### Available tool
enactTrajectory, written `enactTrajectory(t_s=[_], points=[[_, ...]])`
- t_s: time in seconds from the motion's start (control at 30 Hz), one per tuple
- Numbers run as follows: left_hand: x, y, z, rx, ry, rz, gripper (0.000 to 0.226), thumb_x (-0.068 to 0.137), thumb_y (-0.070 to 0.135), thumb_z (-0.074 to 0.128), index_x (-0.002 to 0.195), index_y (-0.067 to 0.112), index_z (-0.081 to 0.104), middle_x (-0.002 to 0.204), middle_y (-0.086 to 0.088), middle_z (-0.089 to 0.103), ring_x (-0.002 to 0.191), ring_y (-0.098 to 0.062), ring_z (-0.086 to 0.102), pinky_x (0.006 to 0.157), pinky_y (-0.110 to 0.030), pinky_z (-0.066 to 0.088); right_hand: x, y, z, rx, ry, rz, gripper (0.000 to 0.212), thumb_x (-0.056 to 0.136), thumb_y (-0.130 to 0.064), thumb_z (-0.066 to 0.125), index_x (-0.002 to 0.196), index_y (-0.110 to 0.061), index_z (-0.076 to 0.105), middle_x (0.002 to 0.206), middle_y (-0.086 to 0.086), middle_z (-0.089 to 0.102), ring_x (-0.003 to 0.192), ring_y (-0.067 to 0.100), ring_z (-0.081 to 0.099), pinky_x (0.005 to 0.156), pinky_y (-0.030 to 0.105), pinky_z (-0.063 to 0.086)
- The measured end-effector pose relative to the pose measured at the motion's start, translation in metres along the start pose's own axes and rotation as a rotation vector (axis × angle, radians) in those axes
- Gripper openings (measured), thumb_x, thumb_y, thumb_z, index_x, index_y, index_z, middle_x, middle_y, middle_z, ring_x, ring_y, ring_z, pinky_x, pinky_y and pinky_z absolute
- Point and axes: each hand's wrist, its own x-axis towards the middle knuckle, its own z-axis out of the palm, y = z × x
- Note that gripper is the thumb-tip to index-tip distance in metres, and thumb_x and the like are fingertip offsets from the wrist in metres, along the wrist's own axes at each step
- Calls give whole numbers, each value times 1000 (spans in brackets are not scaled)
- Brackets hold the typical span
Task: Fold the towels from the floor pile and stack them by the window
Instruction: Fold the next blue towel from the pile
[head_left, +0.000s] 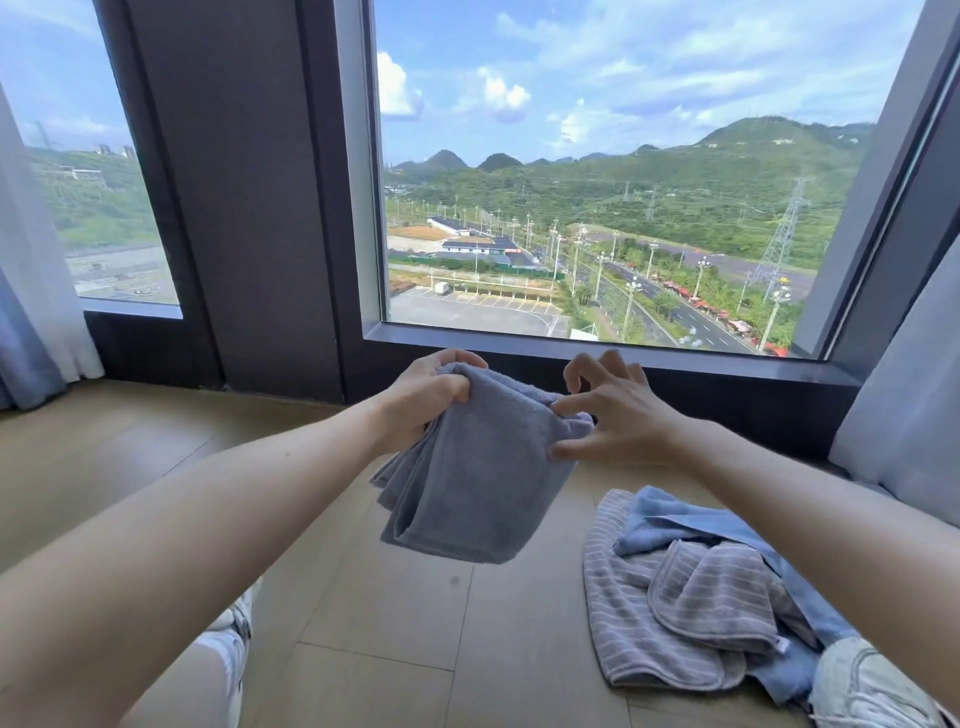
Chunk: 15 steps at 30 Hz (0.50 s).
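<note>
The grey-blue towel (478, 478) is held in the air in front of and below the window sill (597, 353), clear of the floor (395, 623). It is already doubled over. Its upper edge is stretched between the two hands, and its long axis hangs down from that edge, towards the person. The upper left corner is clenched in the left hand (426, 400), its fingers curled round the cloth. The right edge appears to be pinched by the right hand (618, 415) between thumb and forefinger (571, 402), the other fingers raised and free. Both hands are equally near, so the next fold is judged to bring the corners together.

One towel is held. In the pile (691, 597), lying on the floor nearer the person than the sill and off to its right, two grey striped towels and one light blue towel (691, 525) are counted. Whether more lie beneath cannot be told. No folded stack is seen beneath the sill.
</note>
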Motion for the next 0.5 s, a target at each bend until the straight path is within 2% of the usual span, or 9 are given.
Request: enactTrajectory(t_s=[0.07,0.1,0.2,0.27,0.4,0.5], points=[[0,2,-1,1,-21,7,35,86,-8,39,91,20,59,92,-6,56,83,-18,53,68,-27,46,-3,3,-1,-76,-59,-15,46,63,-77,45,77,-35,55,115,-12,30,104,11,17,92,31,14],[1,4,-3,45,-9,24,33,87,-6,40,91,21,59,91,-5,56,82,-17,53,68,-26,46,-4,5,-2,-85,-67,-11,39,70,-72,52,77,-34,56,118,-13,32,109,13,19,96,34,15],[3,6,-11,462,73,124,23,88,5,46,96,24,58,86,-1,59,79,-12,53,65,-21,44,0,7,-4,-17,8,17,32,81,-54,59,82,-22,64,115,-16,44,113,15,27,93,34,20],[3,3,-16,609,117,161,21,86,11,50,98,26,57,88,-5,63,76,-12,55,62,-20,43,3,8,-5,109,99,41,33,83,-46,63,83,-13,65,106,-16,49,107,15,34,86,32,24],[2,-2,-20,633,168,207,18,85,11,54,95,24,56,91,-14,65,72,-16,53,60,-22,42,4,9,-8,363,236,89,26,80,-31,71,74,-8,61,80,-1,56,75,20,48,70,34,39],[3,-3,-18,626,194,267,22,84,9,54,94,28,53,88,-18,64,62,-16,47,58,-25,41,5,9,-8,396,295,160,22,78,-29,73,76,-11,61,79,3,57,75,21,51,66,32,40]])
